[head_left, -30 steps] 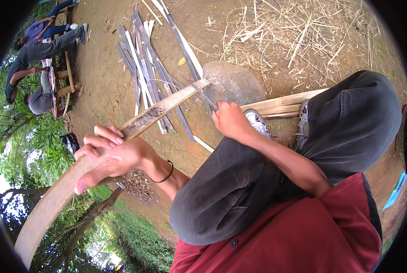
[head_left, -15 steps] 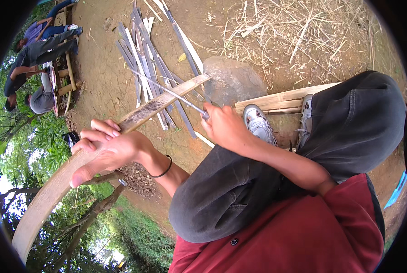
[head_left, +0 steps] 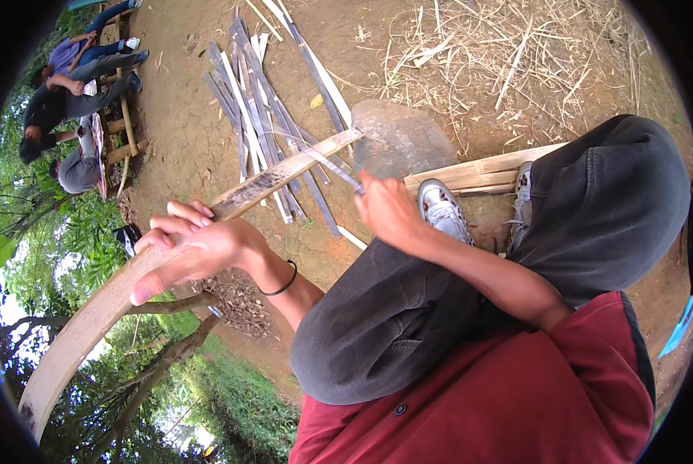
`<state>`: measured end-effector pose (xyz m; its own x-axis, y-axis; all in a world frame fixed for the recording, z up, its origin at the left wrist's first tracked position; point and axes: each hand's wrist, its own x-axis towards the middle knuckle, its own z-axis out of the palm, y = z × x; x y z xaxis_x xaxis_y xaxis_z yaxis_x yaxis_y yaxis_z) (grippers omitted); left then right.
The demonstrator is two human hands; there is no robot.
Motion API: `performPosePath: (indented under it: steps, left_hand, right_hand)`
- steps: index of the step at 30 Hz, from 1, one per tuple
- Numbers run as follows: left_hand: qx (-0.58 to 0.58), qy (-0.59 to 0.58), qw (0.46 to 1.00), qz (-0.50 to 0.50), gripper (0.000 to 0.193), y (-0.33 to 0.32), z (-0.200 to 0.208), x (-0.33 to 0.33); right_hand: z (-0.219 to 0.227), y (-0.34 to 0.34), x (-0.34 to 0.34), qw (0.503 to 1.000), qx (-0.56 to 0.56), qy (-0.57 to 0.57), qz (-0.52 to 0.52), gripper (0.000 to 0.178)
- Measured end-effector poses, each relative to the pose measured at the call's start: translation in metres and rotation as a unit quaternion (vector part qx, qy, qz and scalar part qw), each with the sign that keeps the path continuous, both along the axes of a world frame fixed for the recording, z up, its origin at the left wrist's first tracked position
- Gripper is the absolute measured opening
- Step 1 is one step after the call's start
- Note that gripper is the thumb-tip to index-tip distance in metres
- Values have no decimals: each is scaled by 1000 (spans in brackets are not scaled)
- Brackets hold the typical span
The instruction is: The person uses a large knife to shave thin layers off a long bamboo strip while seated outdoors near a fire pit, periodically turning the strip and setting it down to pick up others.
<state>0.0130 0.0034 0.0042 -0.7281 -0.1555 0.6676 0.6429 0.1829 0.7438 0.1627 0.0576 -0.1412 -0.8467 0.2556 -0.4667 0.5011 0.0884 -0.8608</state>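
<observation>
Strip [head_left: 238,198] pinched in grip of left hand [head_left: 199,251], knife [head_left: 332,167] clenched in right hand [head_left: 393,213] and crossing it (shaving, apparently), next pass likely calling for steady angle.

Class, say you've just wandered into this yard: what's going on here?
A person's left hand grips a long strip, and the right hand holds a knife whose blade crosses the strip near its far end. That end overlaps a stone in view; whether it rests there is hard to tell. Beyond, loose strips lie in a heap on the ground, with shavings scattered to the right.
</observation>
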Motion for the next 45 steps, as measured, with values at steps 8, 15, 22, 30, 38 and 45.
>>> performPosePath:
  steps: [8, 15, 22, 30, 38, 45]
  left_hand:
    - [26, 14, 999, 32, 70, -3, -2, -5]
    - [76, 5, 994, 82, 71, -17, -4, -14]
    - [80, 4, 989, 128, 68, -16, 2, -6]
    - [66, 3, 990, 124, 69, -19, -3, -4]
    - [77, 0, 988, 131, 67, -12, -2, -7]
    - [61, 14, 992, 113, 68, -22, -3, -7]
  right_hand:
    - [-10, -3, 4, 999, -4, 38, -31, 21]
    - [-17, -16, -3, 995, 83, 59, -16, 27]
    - [47, -9, 5, 993, 38, 104, 25, 28]
    - [8, -13, 3, 996, 66, 63, 9, 25]
    - [-18, -11, -3, 994, 96, 49, -25, 25]
    - [13, -10, -2, 996, 64, 39, 48, 26]
